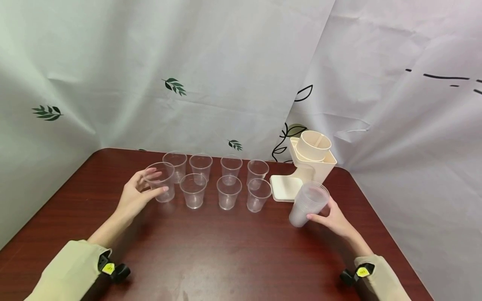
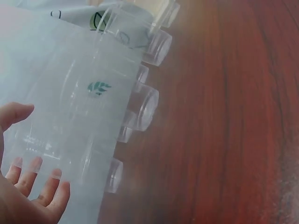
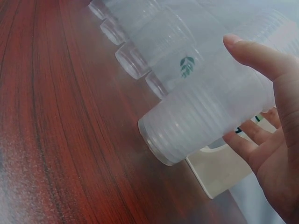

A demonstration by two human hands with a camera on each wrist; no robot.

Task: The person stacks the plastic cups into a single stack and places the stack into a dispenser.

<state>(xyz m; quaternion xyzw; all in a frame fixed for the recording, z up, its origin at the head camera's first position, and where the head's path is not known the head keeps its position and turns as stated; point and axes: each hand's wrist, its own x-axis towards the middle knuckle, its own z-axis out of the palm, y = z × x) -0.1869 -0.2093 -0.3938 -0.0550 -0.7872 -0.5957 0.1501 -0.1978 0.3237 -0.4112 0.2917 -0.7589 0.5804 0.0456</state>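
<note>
My left hand [image 1: 137, 194] is at the left end of two rows of clear plastic cups. Its thumb and fingers curl round the front leftmost plastic cup [image 1: 165, 194], thumb on the near side, fingers behind. Whether that cup's base touches the table cannot be told. On the right, my right hand [image 1: 333, 219] grips a stack of nested plastic cups [image 1: 308, 205]. The stack leans, with its mouth up and to the right. In the right wrist view the thumb lies along one side of the stack [image 3: 191, 116] and the fingers on the other.
Several clear cups [image 1: 193, 192] stand upright in two rows along the back of the brown table [image 1: 226, 251]. A cream-coloured stand [image 1: 316, 167] with a round top and a flat base is behind the stack. White patterned cloth [image 1: 211, 83] hangs behind the table.
</note>
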